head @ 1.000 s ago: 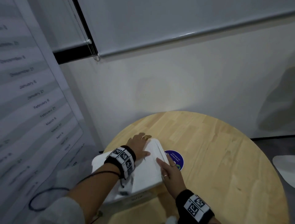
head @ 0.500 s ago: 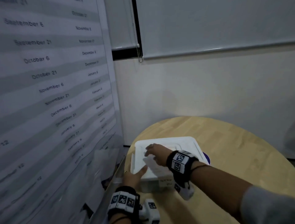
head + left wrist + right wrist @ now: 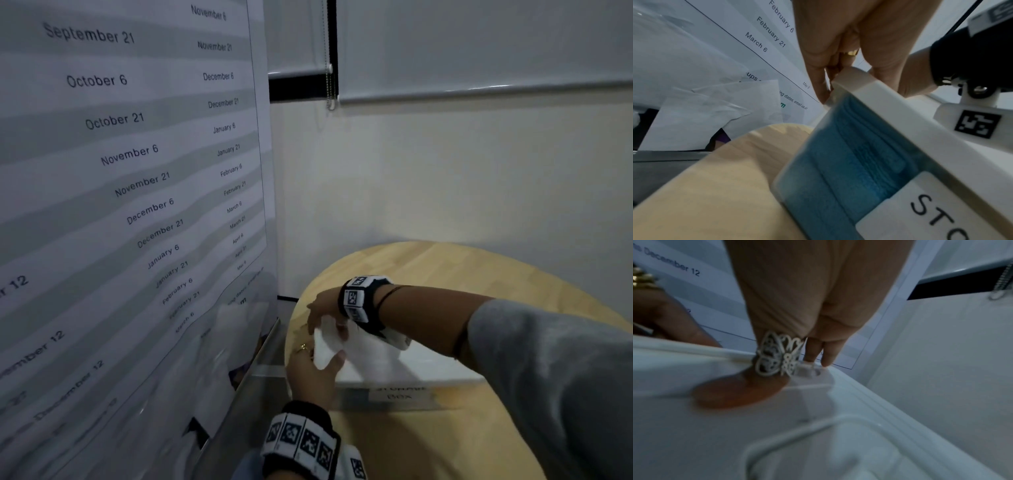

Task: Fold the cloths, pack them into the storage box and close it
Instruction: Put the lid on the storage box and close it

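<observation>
The storage box [image 3: 394, 399] stands on the round wooden table [image 3: 445, 274] near its left edge, with the white lid [image 3: 376, 356] on top. Folded blue cloths [image 3: 855, 162] show through the clear wall beside a label [image 3: 931, 211]. My left hand [image 3: 308, 370] grips the lid's [image 3: 900, 110] left end from below, thumb on top and fingers [image 3: 818, 78] curled round the corner. My right hand [image 3: 320, 310] reaches across from the right. Its thumb [image 3: 740, 392] presses on the lid [image 3: 838, 434] and its fingers [image 3: 826, 356] hook over the same end.
A large poster of dates [image 3: 137, 171] hangs close on the left, almost touching the table's edge. Loose papers [image 3: 694, 113] lie below it. A roller blind with a bead chain [image 3: 329, 68] and a plain wall stand behind. The table's right side is bare wood.
The head view has swung left. My right hand slid from the lid's top to its left end. My left hand moved up from the near corner and took hold of the same end.
</observation>
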Demonstrator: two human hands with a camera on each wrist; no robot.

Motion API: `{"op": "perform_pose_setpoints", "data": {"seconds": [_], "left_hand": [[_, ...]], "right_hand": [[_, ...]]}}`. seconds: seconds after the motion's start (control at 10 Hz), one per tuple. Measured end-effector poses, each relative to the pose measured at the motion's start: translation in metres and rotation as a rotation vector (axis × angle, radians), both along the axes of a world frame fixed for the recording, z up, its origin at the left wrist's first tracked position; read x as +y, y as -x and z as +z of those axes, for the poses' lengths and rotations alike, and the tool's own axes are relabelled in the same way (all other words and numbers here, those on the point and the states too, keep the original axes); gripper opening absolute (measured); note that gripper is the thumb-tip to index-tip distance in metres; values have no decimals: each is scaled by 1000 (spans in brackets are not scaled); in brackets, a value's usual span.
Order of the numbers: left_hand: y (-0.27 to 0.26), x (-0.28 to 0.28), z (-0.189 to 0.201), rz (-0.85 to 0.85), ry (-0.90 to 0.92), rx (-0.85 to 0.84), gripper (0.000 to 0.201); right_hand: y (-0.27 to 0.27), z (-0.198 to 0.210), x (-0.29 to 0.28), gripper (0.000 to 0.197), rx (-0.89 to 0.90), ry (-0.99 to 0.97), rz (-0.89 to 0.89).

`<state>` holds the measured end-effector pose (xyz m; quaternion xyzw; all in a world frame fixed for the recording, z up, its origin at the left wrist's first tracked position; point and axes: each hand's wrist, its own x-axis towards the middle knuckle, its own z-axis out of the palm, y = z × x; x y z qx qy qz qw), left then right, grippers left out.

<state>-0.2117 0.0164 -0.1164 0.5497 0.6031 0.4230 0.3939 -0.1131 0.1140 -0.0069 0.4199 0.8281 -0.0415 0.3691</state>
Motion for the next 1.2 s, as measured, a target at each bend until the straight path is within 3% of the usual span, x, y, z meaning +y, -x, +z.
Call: {"op": "perform_pose_setpoints", "data": {"seconds": [0.1, 0.2, 0.3, 0.4, 0.5, 0.6, 0.7, 0.9, 1.0, 1.1, 1.2], "left_hand": [[-3, 11, 3, -83, 26, 108, 55], [-11, 27, 17, -216, 120, 288, 68], [-33, 36, 33, -311, 203, 408, 63], [-69, 37, 43, -340, 233, 445, 66], [-107, 32, 49, -460, 204, 513, 74], [-138, 32, 48, -544, 208, 624, 61], [-157, 44, 35, -553, 67, 785, 47], [-159, 64, 6, -595, -197, 818, 46], [-160, 62, -4, -603, -234, 813, 48], [-153, 56, 3, -668, -292, 792, 86], [-147, 67, 13, -566, -171, 753, 72]], "right_hand": [[-18, -4, -5, 82, 91, -89, -139], [-59, -1, -36, 87, 393, -256, -439], [-111, -19, -92, 84, 455, -347, -783], [-151, -37, -143, 101, 402, -265, -951], [-191, -44, -165, 98, 368, -269, -1002], [-220, -48, -168, 92, 365, -283, -1006], [-236, -50, -161, 88, 367, -317, -1007], [-246, -54, -151, 87, 386, -385, -978], [-249, -60, -152, 93, 346, -346, -964], [-256, -47, -144, 100, 364, -179, -977], [-275, -8, -149, 135, 563, -163, -1137]]}}
